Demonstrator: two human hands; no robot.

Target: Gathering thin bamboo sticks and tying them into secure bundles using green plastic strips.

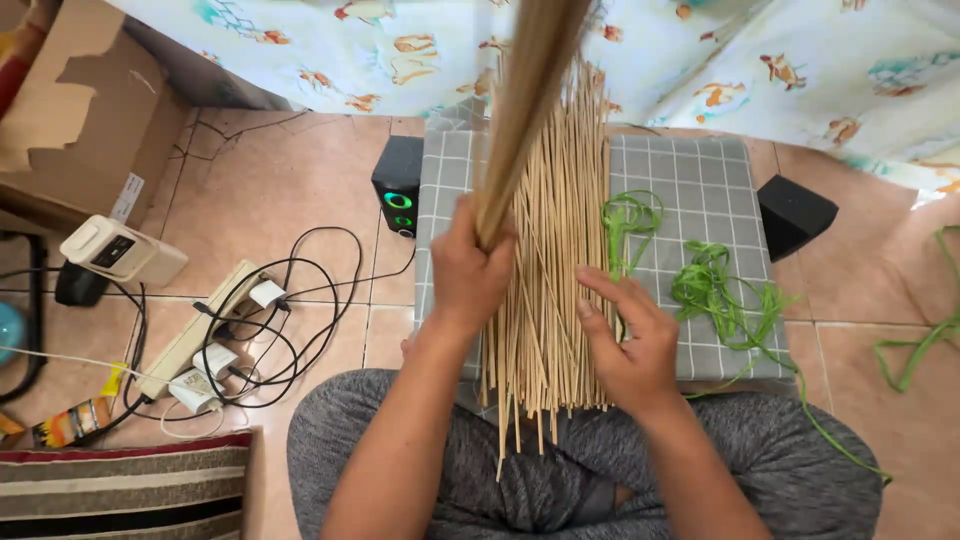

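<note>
Person sits cross-legged in grey leggings [790, 470] on a tan tiled floor [300, 190], head view looking down. Left hand [470, 270] is closed in a fist around a bundle of thin pale sticks [525, 90], holding it up tilted toward the camera, so the upper part blurs. Right hand [630, 345] lies open, fingers spread, palm down, pressing on the right edge of a flat layer of loose sticks [555, 250]. That layer lies lengthwise on a grey checked mat [700, 180], near ends hanging over the mat edge above the lap. Just right of the right hand, green raffia strands [715, 290] are tangled on the mat, one strand trailing down to the floor; another green strand [915, 350] lies on the tiles far right. Bottom left: a striped cushion [120, 490]. Left of the mat: a white power strip [200, 335] with plugs and looped black cables, then a small white device [120, 250]. Farther back, a black speaker [397, 185] with green lights touches the mat's left edge, a second black speaker [795, 215] sits at the right edge. Cardboard box [80, 100] top left, fish-print cloth [750, 60] across the top.
</note>
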